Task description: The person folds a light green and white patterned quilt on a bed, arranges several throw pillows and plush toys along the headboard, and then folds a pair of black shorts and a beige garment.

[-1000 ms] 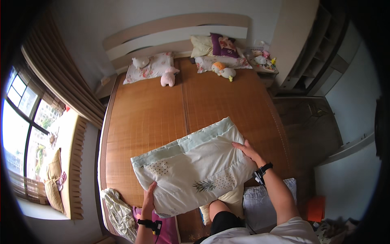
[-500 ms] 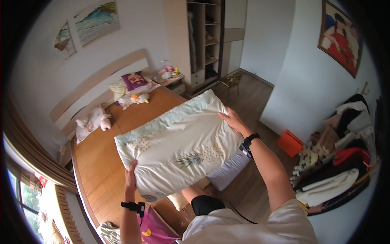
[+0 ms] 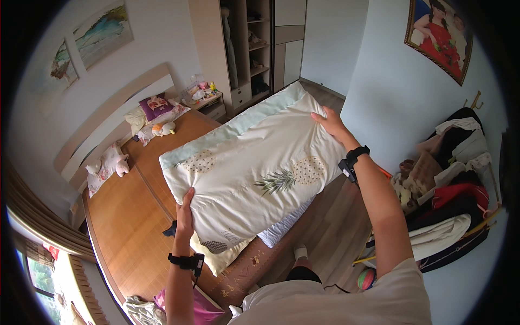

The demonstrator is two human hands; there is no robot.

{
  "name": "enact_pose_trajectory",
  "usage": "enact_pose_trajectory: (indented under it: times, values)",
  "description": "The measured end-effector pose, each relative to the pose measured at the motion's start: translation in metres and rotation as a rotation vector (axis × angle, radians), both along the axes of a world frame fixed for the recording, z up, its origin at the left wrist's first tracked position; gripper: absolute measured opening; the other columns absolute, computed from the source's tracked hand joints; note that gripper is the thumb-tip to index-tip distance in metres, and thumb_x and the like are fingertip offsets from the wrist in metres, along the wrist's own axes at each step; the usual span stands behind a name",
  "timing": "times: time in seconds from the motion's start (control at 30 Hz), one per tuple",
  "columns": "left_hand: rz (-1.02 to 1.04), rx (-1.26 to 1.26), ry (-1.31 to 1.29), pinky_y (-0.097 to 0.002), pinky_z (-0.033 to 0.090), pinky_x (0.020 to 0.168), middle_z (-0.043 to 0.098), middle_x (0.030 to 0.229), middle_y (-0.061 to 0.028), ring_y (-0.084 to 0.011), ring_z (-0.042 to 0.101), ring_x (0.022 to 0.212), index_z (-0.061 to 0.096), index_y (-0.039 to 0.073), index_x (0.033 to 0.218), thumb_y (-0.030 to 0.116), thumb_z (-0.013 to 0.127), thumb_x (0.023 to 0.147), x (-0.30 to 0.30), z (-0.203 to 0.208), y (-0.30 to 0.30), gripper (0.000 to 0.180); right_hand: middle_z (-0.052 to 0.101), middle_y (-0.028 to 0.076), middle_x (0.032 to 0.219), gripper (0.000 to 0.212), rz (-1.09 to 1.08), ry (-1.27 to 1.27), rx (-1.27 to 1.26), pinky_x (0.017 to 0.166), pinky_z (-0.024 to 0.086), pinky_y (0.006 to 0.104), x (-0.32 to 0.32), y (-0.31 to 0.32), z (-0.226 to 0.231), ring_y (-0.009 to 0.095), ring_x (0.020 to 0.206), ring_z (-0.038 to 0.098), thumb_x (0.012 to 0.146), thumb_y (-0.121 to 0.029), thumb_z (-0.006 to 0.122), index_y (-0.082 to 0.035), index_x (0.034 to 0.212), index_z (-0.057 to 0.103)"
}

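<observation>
A folded cream quilt [image 3: 244, 157] with a pineapple print and a pale green edge is spread between my hands, held up in front of me and tilted up to the right. My left hand [image 3: 184, 214] grips its near left side, thumb on top. At the right side my right hand [image 3: 332, 127] is closed on it, the fingers partly out of sight beneath. Below the quilt, a pale yellow cloth [image 3: 230, 259] and a light blue quilted piece [image 3: 278, 232] stick out. Part of the bed is hidden behind the quilt.
The bed, covered with a brown mat [image 3: 122, 222], lies to the left, with pillows [image 3: 105, 168] and plush toys [image 3: 163, 129] at its head. A purple cloth [image 3: 200, 309] is at the near edge. On the right stand a heaped clothes rack [image 3: 444, 238] and a colourful ball [image 3: 366, 278].
The quilt has risen and shifted to the right with both my hands holding it. My view has turned right, so the ball now shows and the orange box is mostly covered.
</observation>
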State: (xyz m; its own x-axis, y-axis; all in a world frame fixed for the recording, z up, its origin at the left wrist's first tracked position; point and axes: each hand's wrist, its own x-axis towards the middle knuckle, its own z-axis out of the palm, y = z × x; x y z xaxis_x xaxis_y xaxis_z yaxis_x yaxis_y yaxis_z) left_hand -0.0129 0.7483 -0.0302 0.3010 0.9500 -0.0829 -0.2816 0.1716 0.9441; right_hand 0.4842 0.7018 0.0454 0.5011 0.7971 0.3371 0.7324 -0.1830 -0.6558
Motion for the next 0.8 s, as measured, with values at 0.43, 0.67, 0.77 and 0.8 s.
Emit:
enact_pose_trajectory:
  times: [0.43,0.67,0.77,0.8]
  values:
    - [0.024,-0.75,0.373,-0.0317,0.042,0.086,0.056,0.109,-0.0148,-0.02,0.052,0.1,0.032,-0.003,0.133,0.05,0.054,0.086,0.022,-0.271,0.024,0.074,0.049,0.026,0.122,0.085,0.119,0.333,-0.5,0.094,0.04,0.0349,0.032,0.118,-0.276,0.035,0.115,0.048,0.077,-0.052,0.064,0.005,0.132,0.034]
    - [0.363,-0.533,0.482,-0.0355,0.031,0.1,0.041,0.129,-0.0201,-0.0281,0.04,0.117,0.034,-0.002,0.133,0.051,0.048,0.088,0.075,-0.354,-0.008,0.071,0.025,0.022,0.138,0.076,0.145,-0.176,-0.608,0.092,0.027,0.0635,-0.012,0.102,-0.348,0.04,0.127,0.026,0.082,-0.05,0.057,-0.022,0.142,0.021]
    - [0.375,-0.614,0.578,-0.0362,0.032,0.099,0.043,0.128,-0.0221,-0.0288,0.042,0.118,0.036,-0.001,0.133,0.053,0.047,0.088,0.094,-0.352,-0.007,0.07,0.022,0.018,0.143,0.069,0.186,-0.392,-0.686,0.096,0.024,0.0624,-0.015,0.111,-0.357,0.041,0.13,0.023,0.084,-0.054,0.05,-0.03,0.142,0.021]
    - [0.365,-0.626,0.633,-0.0373,0.034,0.097,0.046,0.126,-0.0247,-0.0318,0.045,0.117,0.037,-0.001,0.132,0.055,0.045,0.088,0.092,-0.359,-0.008,0.071,0.022,0.018,0.143,0.069,0.198,-0.396,-0.688,0.096,0.024,0.0624,-0.017,0.117,-0.366,0.041,0.13,0.023,0.084,-0.054,0.05,-0.03,0.142,0.021]
